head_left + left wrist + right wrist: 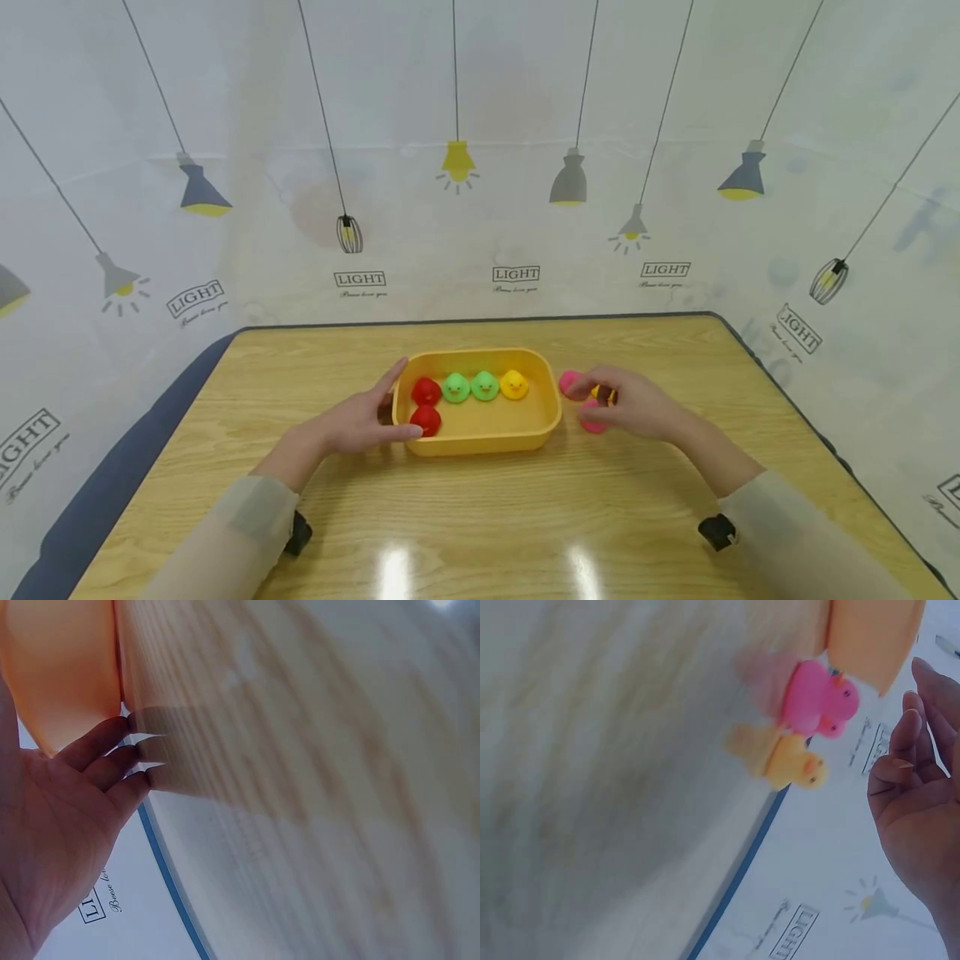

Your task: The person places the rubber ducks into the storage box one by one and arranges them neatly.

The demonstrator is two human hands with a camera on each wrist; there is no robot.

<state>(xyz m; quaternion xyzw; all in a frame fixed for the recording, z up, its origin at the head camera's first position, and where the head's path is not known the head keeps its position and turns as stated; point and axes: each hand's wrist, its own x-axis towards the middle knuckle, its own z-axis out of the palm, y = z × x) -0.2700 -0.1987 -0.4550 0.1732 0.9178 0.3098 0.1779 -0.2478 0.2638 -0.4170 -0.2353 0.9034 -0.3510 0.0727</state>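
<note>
A yellow plastic tub (pixel 480 446) sits on the table. In it are two red toy ducks (pixel 426 392), two green ducks (pixel 456 387) and one yellow duck (pixel 514 385). My left hand (pixel 367 421) holds the tub's left end, thumb over the rim by the nearer red duck; the left wrist view shows its fingers (pixel 112 754) against the outer wall. Right of the tub, my right hand (pixel 630 404) hovers above two pink ducks (pixel 594 418) and another yellow duck (pixel 799 761), partly covering them in the head view. Its fingers are loosely bent, apart from the ducks.
The wooden table (pixel 480 517) has a dark blue edge (pixel 480 321) at the back. Behind it hangs a white cloth (pixel 420 242) printed with lamps and the word LIGHT. Black wrist straps (pixel 717 532) show at both sleeves.
</note>
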